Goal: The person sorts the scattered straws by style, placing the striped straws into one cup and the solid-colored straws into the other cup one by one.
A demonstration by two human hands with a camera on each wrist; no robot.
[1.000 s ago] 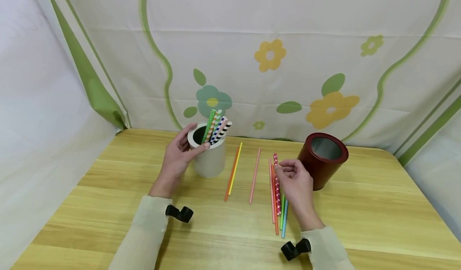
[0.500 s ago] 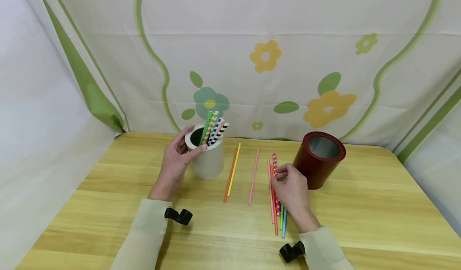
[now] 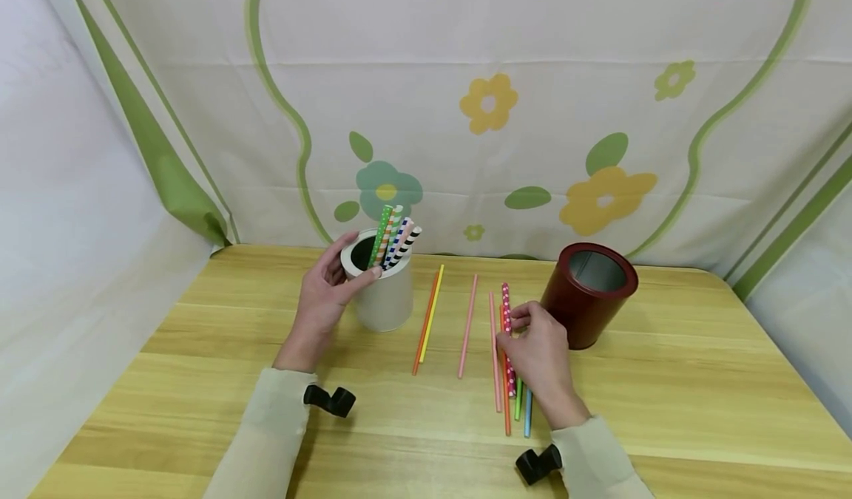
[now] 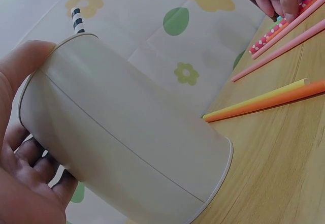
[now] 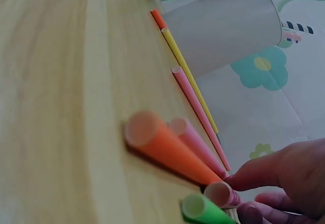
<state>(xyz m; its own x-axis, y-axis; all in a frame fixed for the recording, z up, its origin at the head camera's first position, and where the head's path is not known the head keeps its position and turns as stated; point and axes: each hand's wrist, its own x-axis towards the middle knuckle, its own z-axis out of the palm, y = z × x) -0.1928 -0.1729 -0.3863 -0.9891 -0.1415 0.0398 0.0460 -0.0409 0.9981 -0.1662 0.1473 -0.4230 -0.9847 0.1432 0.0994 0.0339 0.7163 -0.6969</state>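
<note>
My left hand holds a white can by its rim, thumb on the near side and fingers around the far left. Patterned paper straws, striped and dotted, stand in the can. Over a loose group of straws, my right hand pinches a pink straw with white dots between thumb and fingers. A plain pink straw and an orange straw lie to its left. A green straw and a blue straw lie partly hidden under that hand.
A dark red can stands just behind and right of my right hand. Between the cans lie a single pink straw and a yellow straw beside an orange one. A printed curtain hangs behind the table.
My right hand has come left and slightly toward me onto the dotted straw. The plain pink and orange straws shifted left, and the blue one sits farther right. My left hand keeps its hold.
</note>
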